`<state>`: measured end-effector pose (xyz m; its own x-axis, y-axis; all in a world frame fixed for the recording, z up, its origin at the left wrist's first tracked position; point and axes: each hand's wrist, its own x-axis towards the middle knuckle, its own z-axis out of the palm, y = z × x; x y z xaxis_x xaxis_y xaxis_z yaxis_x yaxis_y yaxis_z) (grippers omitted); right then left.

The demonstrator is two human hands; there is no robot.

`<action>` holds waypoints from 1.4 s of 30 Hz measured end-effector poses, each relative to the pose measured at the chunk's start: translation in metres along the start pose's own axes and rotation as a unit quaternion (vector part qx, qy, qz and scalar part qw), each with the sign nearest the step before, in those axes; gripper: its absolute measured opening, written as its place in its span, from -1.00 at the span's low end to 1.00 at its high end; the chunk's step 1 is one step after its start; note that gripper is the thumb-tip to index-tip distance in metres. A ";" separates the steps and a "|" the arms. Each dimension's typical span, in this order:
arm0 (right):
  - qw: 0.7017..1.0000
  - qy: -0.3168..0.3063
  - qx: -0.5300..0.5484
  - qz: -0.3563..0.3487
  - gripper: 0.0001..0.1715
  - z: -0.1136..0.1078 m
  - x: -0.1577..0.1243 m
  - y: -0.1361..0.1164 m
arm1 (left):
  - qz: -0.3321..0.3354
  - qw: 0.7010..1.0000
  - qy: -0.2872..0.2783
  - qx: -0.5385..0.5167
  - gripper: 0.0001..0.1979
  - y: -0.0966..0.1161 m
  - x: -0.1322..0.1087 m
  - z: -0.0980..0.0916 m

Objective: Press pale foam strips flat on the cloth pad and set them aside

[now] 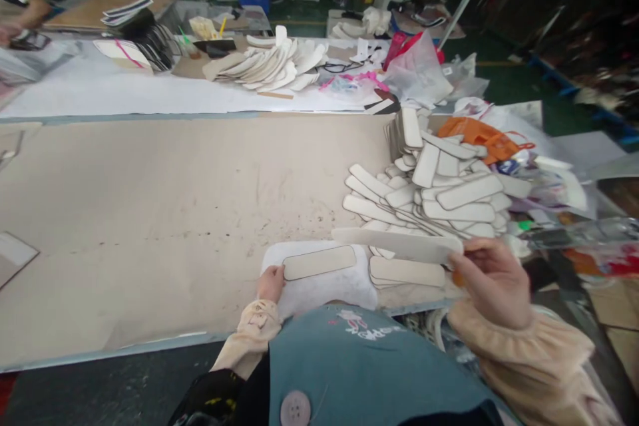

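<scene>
My left hand (271, 284) pinches the left end of a flat, cream strip with rounded corners and a dark edge (319, 263), which lies on a white cloth pad (319, 293) at the table's front edge. Raised above the table, my right hand (494, 279) grips the right end of another long cream strip (399, 243) between thumb and fingers. Below that strip, a small stack of similar strips (407, 271) lies just right of the pad. Behind it spreads a large loose heap of such strips (449, 193).
An orange bag (482, 136) and plastic wrapping lie beyond the heap at right. Across the white far table (174, 96) lie a pile of pale curved pieces (274, 63) and a dark bundle (142, 46). Another person's hand (10, 32) shows at far left.
</scene>
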<state>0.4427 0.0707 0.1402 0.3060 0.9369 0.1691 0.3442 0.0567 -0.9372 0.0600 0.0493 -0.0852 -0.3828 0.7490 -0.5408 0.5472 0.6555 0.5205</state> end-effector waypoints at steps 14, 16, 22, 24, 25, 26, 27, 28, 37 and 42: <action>0.966 -0.177 0.070 0.176 -0.74 0.105 -0.047 0.036 | -0.042 0.884 -0.138 -0.445 -0.51 0.010 -0.029 -0.027; 0.961 -0.186 0.073 0.189 -0.71 0.112 -0.048 0.041 | -0.059 0.853 -0.172 -0.489 -0.53 0.016 -0.035 -0.026; 0.949 -0.188 0.079 0.239 -0.59 0.124 -0.050 0.059 | -0.101 0.822 -0.110 -0.549 -0.69 0.008 -0.048 -0.024; 0.943 -0.183 0.082 0.266 -0.57 0.125 -0.053 0.072 | -0.110 0.823 -0.114 -0.545 -0.69 0.002 -0.052 -0.020; 0.940 -0.183 0.081 0.278 -0.56 0.125 -0.055 0.079 | -0.118 0.831 -0.109 -0.533 -0.70 -0.002 -0.053 -0.017; 0.937 -0.183 0.075 0.287 -0.56 0.125 -0.058 0.088 | -0.129 0.842 -0.098 -0.514 -0.71 -0.007 -0.053 -0.014; 0.936 -0.182 0.065 0.294 -0.55 0.126 -0.060 0.097 | -0.138 0.856 -0.079 -0.491 -0.72 -0.011 -0.052 -0.011; 0.937 -0.180 0.049 0.297 -0.55 0.127 -0.063 0.107 | -0.143 0.873 -0.058 -0.462 -0.73 -0.016 -0.051 -0.009; 0.936 -0.175 -0.147 0.269 -0.68 0.152 -0.058 0.189 | -0.041 0.987 0.007 -0.157 -0.56 -0.029 -0.013 -0.005; 0.930 -0.157 -0.188 0.273 -0.74 0.165 -0.047 0.202 | -0.007 0.995 0.013 -0.094 -0.59 -0.022 0.002 0.001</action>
<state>0.3515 0.0947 -0.1078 0.2720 0.8487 -0.4536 0.5177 -0.5264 -0.6744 0.0483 0.0363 -0.0982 -0.4099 0.7398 -0.5336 0.3930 0.6711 0.6286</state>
